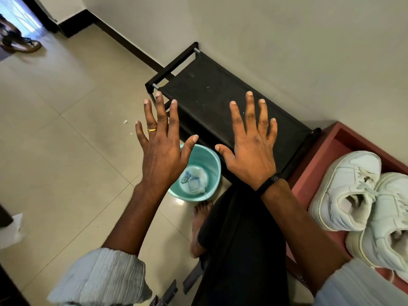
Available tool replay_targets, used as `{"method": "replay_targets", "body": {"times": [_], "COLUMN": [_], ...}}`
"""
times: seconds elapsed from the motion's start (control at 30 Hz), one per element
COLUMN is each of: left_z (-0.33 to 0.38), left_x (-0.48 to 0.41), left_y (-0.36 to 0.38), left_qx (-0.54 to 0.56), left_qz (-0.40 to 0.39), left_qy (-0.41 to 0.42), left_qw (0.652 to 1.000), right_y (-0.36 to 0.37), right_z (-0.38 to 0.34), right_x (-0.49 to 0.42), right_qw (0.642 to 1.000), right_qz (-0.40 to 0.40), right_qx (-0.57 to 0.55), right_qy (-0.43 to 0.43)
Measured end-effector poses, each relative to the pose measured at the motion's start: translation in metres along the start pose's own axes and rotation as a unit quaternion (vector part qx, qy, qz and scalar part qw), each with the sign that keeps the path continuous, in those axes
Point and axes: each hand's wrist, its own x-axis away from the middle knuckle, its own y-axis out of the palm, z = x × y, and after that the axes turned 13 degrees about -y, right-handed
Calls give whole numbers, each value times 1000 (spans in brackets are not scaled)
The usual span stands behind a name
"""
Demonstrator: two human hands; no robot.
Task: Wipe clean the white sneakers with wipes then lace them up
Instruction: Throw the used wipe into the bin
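Observation:
Two white sneakers, one (346, 191) and the other (388, 219), lie side by side with laces in them on a red-brown bench (329, 155) at the right. My left hand (162, 142) and my right hand (251, 149) are held out in the air with fingers spread, palms down, holding nothing. Both hover above the floor and the black rack, well left of the sneakers. Below and between the hands stands a teal bin (212, 160) with crumpled used wipes (194, 180) inside.
A low black shoe rack (212, 96) stands against the wall ahead. My black-clad leg and bare foot (198, 226) are below the bin. A sandal (22, 45) lies at the far left by a doorway. White paper (11, 230) sits at the left edge.

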Motion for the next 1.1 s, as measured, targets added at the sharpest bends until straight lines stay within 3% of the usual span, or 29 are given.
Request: {"method": "replay_targets", "body": {"times": [0.57, 1.1], "left_z": [52, 201], "left_x": [15, 103], "left_y": [-48, -68], "left_qx": [33, 38], "left_qz": [37, 9], "left_qy": [69, 260], "left_qw": [996, 965], "right_y": [-69, -137], "right_z": [6, 76], "right_x": [28, 149], "right_qw": [997, 978], "right_qz": [72, 159], "right_qx": [16, 50], "right_qy": [0, 124]}}
